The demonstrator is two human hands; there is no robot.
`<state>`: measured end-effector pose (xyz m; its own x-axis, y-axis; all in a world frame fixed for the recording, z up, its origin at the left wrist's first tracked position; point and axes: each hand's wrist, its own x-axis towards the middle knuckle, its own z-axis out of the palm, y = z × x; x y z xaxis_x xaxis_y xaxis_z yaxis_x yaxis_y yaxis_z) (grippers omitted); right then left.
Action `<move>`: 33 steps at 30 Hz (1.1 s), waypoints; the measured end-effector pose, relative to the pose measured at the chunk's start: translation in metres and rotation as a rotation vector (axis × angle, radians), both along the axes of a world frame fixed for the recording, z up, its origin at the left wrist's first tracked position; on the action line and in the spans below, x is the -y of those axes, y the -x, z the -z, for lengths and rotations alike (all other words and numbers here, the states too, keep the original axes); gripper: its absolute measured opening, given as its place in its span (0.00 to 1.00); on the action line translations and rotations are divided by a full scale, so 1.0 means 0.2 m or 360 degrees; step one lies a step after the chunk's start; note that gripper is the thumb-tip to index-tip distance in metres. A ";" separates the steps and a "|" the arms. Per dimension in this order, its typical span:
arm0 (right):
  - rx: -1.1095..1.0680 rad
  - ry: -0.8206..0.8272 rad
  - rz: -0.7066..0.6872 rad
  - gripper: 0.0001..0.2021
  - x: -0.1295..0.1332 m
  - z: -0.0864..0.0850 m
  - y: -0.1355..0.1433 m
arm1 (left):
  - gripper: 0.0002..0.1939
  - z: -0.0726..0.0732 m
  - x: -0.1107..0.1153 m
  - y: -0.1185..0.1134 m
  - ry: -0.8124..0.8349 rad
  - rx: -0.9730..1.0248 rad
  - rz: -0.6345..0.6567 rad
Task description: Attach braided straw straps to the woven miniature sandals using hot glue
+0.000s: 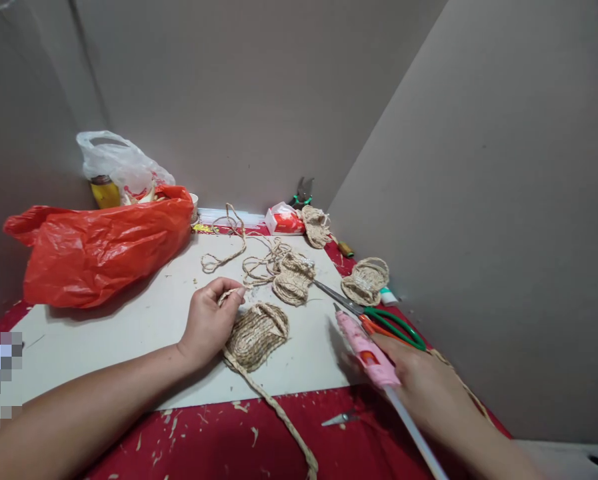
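Observation:
My left hand (212, 319) is closed, pinching a thin braided straw cord (227, 294) between thumb and fingers. Just beside and partly under it, a woven straw piece (257, 339) coiled into an oval lies on the white board; its braid trails toward me over the red cloth. In my right hand (423, 377) is a pink hot glue gun (363, 348), nozzle pointing up and left, with a long clear glue stick (413, 427) out of its back. Scissors (391, 327) with green and orange handles lie right beyond that hand, blades toward another small woven piece (293, 279).
A red plastic bag (109, 250) and a white bag (119, 160) stand at the left back. Tissue pack (285, 220), pruning shears (303, 193) and more woven pieces (366, 281) line the right back. A small blade (339, 419) lies on the red cloth (203, 443). Grey walls enclose the table.

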<state>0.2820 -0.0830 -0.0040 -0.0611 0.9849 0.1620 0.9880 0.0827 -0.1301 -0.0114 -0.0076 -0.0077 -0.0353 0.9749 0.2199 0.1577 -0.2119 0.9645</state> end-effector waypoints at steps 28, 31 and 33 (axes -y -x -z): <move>-0.0608 0.0242 -0.0323 0.09 -0.32 -0.13 0.37 | 0.06 -0.02 0.03 -0.02 -0.0033 -0.0190 0.0035; -0.0639 0.0325 -0.0338 0.07 -0.41 -0.09 0.41 | 0.07 -0.01 0.02 -0.02 -0.0013 -0.0173 0.0045; -0.0676 0.0377 -0.0348 0.06 -0.44 -0.07 0.42 | 0.08 -0.01 0.02 -0.02 0.0016 -0.0154 0.0059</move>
